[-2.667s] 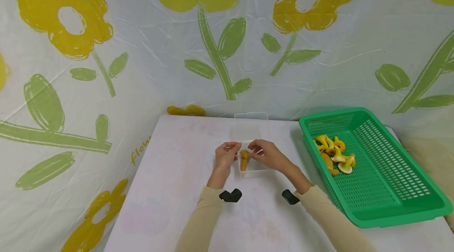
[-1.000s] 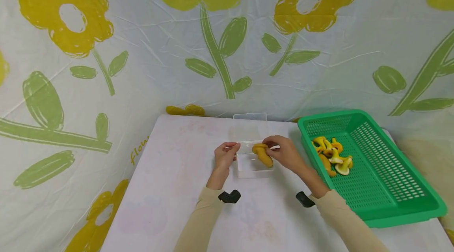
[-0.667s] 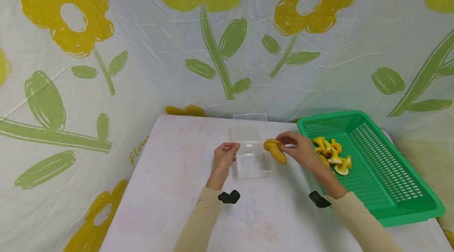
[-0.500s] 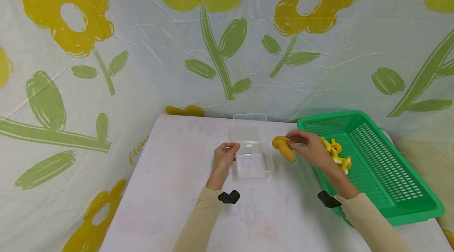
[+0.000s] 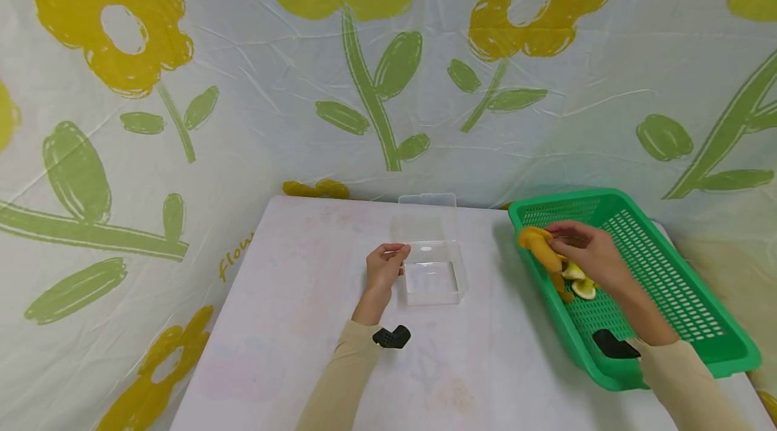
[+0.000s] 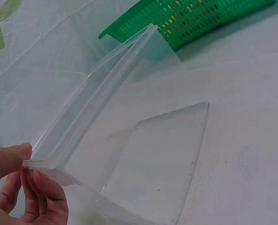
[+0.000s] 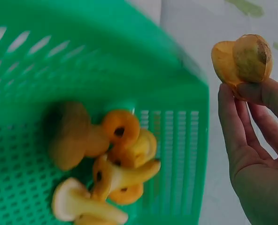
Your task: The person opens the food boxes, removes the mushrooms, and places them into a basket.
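My left hand (image 5: pixel 384 269) pinches the left rim of a clear plastic box (image 5: pixel 432 282) between thumb and fingers. The box's hinged lid (image 5: pixel 427 215) stands raised behind it, and nothing lies inside. In the left wrist view the thumb presses on the box's corner at the hinge side. My right hand (image 5: pixel 585 252) pinches an orange-yellow mushroom (image 5: pixel 540 247) by its cap, stem pointing down and to the right, over the near-left rim of the green basket (image 5: pixel 583 350). Several yellow and orange mushrooms (image 7: pixel 125 173) lie in the basket's left end, partly hidden by the right hand in the head view.
A pale, faintly patterned cloth covers the table (image 5: pixel 315 350). The basket takes up its right side. Flower-printed cloth walls (image 5: pixel 243 80) rise behind and at the left of the table.
My right hand has lifted the mushroom out of the clear box and carried it rightward to the green basket. The left hand stays at the box's rim.
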`<state>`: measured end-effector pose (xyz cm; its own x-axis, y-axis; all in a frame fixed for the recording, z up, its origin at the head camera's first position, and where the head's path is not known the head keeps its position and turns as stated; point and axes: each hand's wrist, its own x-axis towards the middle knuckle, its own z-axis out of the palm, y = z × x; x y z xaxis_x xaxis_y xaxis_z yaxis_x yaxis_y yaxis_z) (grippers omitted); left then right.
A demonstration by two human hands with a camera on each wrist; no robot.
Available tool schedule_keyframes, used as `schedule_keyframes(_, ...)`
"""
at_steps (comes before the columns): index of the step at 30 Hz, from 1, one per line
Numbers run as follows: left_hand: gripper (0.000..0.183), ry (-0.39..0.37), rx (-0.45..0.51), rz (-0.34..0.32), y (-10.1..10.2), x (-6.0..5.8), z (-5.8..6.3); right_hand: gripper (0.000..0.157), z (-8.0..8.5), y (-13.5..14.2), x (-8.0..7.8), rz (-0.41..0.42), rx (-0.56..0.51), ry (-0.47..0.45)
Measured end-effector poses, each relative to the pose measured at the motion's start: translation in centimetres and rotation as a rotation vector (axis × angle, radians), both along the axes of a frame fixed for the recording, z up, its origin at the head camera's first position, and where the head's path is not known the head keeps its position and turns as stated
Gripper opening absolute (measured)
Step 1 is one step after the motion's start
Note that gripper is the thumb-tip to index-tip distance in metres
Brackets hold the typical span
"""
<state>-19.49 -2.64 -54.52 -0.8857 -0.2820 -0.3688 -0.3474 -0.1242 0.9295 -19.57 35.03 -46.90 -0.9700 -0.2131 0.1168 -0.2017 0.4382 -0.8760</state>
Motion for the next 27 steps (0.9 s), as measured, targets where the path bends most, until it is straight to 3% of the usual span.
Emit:
schedule_keyframes(7,0.018,0.020,0.015,0.007,0.1,0.1,-0.2,0.026,-1.0,4.1,0.8,0.010,0.045,-0.045)
schedule_keyframes(11,0.019,0.022,0.015,0.008,0.2,0.2,-0.3,0.025,-1.5,5.7,1.3,0.036,0.127,-0.074)
schedule_keyframes(19,0.022,0.013,0.016,0.002,0.2,0.4,-0.1,0.020,-2.7,7.8,2.1,0.113,0.305,-0.052)
schedule_keyframes(27,0.022,0.003,0.003,0.005,0.3,0.6,-0.2,0.014,-3.6,8.9,2.3,0.185,0.418,-0.036)
